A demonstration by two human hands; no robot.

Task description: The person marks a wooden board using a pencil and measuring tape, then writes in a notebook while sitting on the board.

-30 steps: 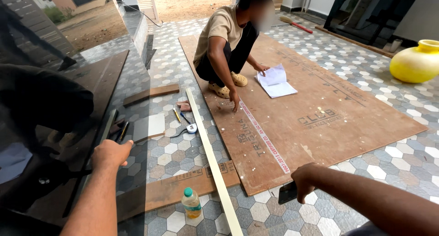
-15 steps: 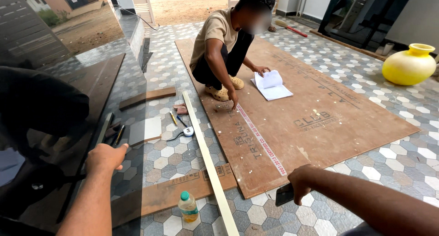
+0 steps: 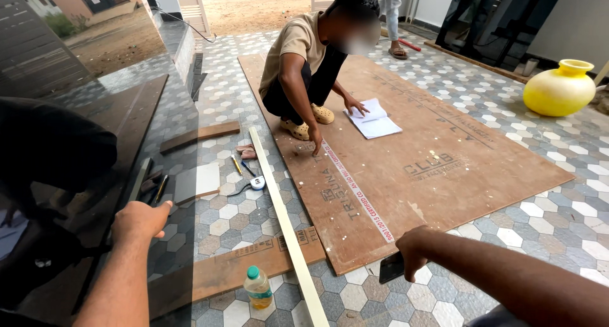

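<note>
Right hand [image 3: 413, 251]: closed on small dark flat object [image 3: 391, 268], identity unclear, at near edge of plywood sheet [image 3: 444, 187], 5 o'clock.
Left hand [image 3: 141, 220]: loosely curled, empty, over tiled floor at 8 o'clock, near hand tools [image 3: 155, 189].
Long pale strip [image 3: 287, 228] and bottle [image 3: 258, 287] between hands.
Risk: elbow knocks bottle; strip underfoot trips crouching person [image 3: 304, 67], 12 o'clock.

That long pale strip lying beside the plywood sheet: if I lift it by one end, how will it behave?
The pale strip is long and thin, so it would probably sag and whip if lifted by one end. It looks light for its length. Flat-faced on the tiled floor, it should slide rather than roll, and may knock the small bottle beside it.
</note>
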